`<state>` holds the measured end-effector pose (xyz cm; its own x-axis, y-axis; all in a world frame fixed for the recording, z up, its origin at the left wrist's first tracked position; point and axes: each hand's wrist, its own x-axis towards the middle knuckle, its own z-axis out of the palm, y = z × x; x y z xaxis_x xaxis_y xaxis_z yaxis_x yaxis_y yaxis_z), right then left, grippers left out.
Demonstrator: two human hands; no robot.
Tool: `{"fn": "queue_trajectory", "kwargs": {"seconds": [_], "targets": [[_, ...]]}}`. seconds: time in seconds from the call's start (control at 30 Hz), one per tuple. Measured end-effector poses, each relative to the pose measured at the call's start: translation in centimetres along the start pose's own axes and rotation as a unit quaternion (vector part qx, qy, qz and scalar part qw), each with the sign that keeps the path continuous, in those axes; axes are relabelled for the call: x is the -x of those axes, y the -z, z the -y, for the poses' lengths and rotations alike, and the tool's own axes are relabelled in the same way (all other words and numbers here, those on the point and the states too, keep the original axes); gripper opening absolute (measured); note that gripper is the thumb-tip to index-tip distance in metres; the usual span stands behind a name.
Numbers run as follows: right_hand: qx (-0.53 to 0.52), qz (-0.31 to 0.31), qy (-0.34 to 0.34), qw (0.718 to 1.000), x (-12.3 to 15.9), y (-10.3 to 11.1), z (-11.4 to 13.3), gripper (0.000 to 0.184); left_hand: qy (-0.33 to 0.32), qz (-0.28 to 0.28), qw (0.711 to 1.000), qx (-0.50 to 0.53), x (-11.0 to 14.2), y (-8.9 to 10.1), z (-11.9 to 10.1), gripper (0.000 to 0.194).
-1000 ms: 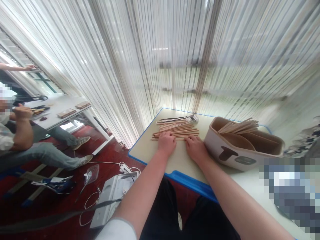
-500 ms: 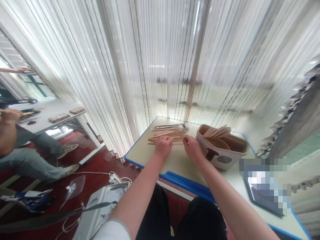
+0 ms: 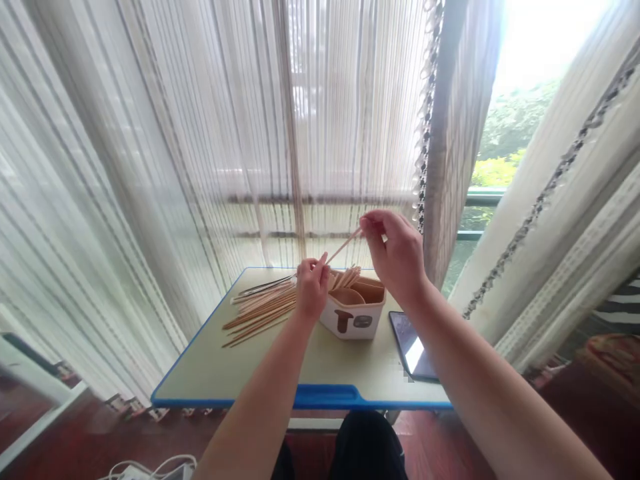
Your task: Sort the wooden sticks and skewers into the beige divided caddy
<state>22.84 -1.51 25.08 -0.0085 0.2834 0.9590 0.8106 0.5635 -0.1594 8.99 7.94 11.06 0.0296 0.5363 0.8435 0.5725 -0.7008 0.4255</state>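
Observation:
A thin wooden chopstick (image 3: 344, 246) slants up to the right above the table, stretched between my two hands. My right hand (image 3: 393, 243) pinches its upper end. My left hand (image 3: 313, 287) is closed around its lower end, whose tip is hidden by the fingers. Just behind and right of that hand stands a white utensil holder (image 3: 361, 332) with a brown inside. Pale chopsticks (image 3: 352, 275) and a wooden spoon (image 3: 346, 295) lean in it. Left of the holder, loose wooden chopsticks (image 3: 260, 315) lie side by side, partly covered by my left hand and forearm.
Slim metal utensils (image 3: 265, 286) lie behind the loose chopsticks. A dark tablet (image 3: 413, 347) rests under my right forearm. The cream table (image 3: 200, 373) has a blue edge. Sheer curtains (image 3: 240, 133) hang behind it, and a white power strip (image 3: 150, 470) lies on the red floor.
My view has swung right. Both hands have risen from the loose chopsticks and moved right to the holder, and a chopstick is now held up between them.

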Motion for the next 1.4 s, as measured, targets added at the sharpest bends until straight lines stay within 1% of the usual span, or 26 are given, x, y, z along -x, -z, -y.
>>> {"fn": "queue_trajectory", "kwargs": {"seconds": [0.07, 0.13, 0.2, 0.27, 0.33, 0.43, 0.57, 0.67, 0.73, 0.8, 0.87, 0.97, 1.0, 1.03, 1.07, 1.1, 1.17, 1.2, 1.23, 1.27, 1.3, 1.33, 1.4], "targets": [[0.015, 0.002, -0.002, 1.000, 0.1, 0.2, -0.7, 0.018, 0.036, 0.045, 0.996, 0.067, -1.1, -0.2, -0.2, 0.035], [0.019, 0.019, -0.009, 1.000, 0.8, -0.1, -1.4, 0.019, 0.085, 0.080, 0.983, 0.141, -1.4, -0.2, -0.1, 0.035], [0.022, 0.035, -0.015, 0.999, 1.7, -0.5, -2.0, 0.020, 0.130, 0.094, 0.967, 0.199, -1.2, -0.3, 0.1, 0.035], [0.028, 0.041, -0.021, 0.999, 2.4, -1.0, -2.5, 0.020, 0.155, 0.104, 0.955, 0.230, -0.6, -0.4, 0.3, 0.036], [0.028, 0.052, -0.028, 0.998, 3.0, -1.6, -2.8, 0.020, 0.172, 0.111, 0.948, 0.245, -0.1, -0.6, 0.3, 0.041], [0.014, 0.104, -0.048, 0.993, 3.6, -2.3, -3.0, 0.022, 0.184, 0.107, 0.943, 0.255, 0.4, -0.8, 0.2, 0.047], [0.018, 0.175, -0.081, 0.981, 4.5, -3.3, -3.2, 0.021, 0.171, 0.121, 0.944, 0.254, 0.5, -0.7, 0.1, 0.054], [0.028, 0.218, -0.083, 0.972, 5.3, -3.9, -3.4, 0.020, 0.160, 0.139, 0.949, 0.232, 0.5, -0.4, 0.0, 0.057], [0.033, 0.236, -0.087, 0.967, 6.0, -4.2, -3.5, 0.022, 0.154, 0.140, 0.955, 0.211, 0.5, -0.2, -0.2, 0.056], [0.037, 0.240, -0.092, 0.966, 6.6, -4.5, -3.6, 0.025, 0.148, 0.126, 0.961, 0.196, 0.6, -0.1, -0.3, 0.055], [0.041, 0.238, -0.093, 0.966, 7.2, -4.8, -3.8, 0.027, 0.146, 0.089, 0.967, 0.187, 0.9, 0.1, -0.1, 0.051], [0.053, 0.238, -0.098, 0.965, 7.9, -5.1, -4.0, 0.027, 0.151, 0.007, 0.979, 0.140, 1.7, 1.2, 1.0, 0.044], [0.059, 0.234, -0.098, 0.965, 8.1, -5.1, -3.8, 0.026, 0.154, -0.012, 0.982, 0.107, 2.1, 1.9, 1.5, 0.042], [0.066, 0.223, -0.096, 0.968, 8.3, -5.1, -3.4, 0.024, 0.155, -0.021, 0.986, 0.066, 2.6, 2.7, 2.2, 0.040], [0.071, 0.202, -0.090, 0.973, 8.5, -5.1, -2.8, 0.023, 0.153, -0.016, 0.988, 0.020, 3.1, 3.6, 2.9, 0.037], [0.072, 0.171, -0.083, 0.979, 8.8, -5.2, -2.0, 0.022, 0.149, 0.001, 0.988, -0.027, 3.7, 4.6, 3.7, 0.033], [0.047, 0.117, -0.053, 0.991, 9.6, -6.1, 0.1, 0.023, 0.141, 0.060, 0.981, -0.117, 5.2, 6.7, 5.3, 0.024], [0.020, 0.110, -0.033, 0.993, 10.3, -6.9, 1.1, 0.023, 0.137, 0.093, 0.973, -0.160, 6.0, 7.7, 6.1, 0.020], [-0.010, 0.126, -0.012, 0.992, 11.2, -8.1, 2.1, 0.024, 0.133, 0.126, 0.962, -0.201, 6.9, 8.7, 6.8, 0.018], [-0.036, 0.160, 0.002, 0.986, 12.2, -9.6, 2.9, 0.024, 0.132, 0.155, 0.949, -0.240, 7.8, 9.6, 7.5, 0.017], [-0.054, 0.207, 0.012, 0.977, 13.4, -11.3, 3.5, 0.026, 0.132, 0.179, 0.935, -0.276, 8.7, 10.3, 8.1, 0.017], [-0.058, 0.259, 0.005, 0.964, 14.8, -13.2, 3.7, 0.028, 0.135, 0.200, 0.920, -0.308, 9.6, 10.9, 8.5, 0.018], [-0.028, 0.339, -0.027, 0.940, 17.8, -16.9, 3.5, 0.034, 0.150, 0.228, 0.896, -0.352, 11.0, 11.5, 9.2, 0.019]]}}
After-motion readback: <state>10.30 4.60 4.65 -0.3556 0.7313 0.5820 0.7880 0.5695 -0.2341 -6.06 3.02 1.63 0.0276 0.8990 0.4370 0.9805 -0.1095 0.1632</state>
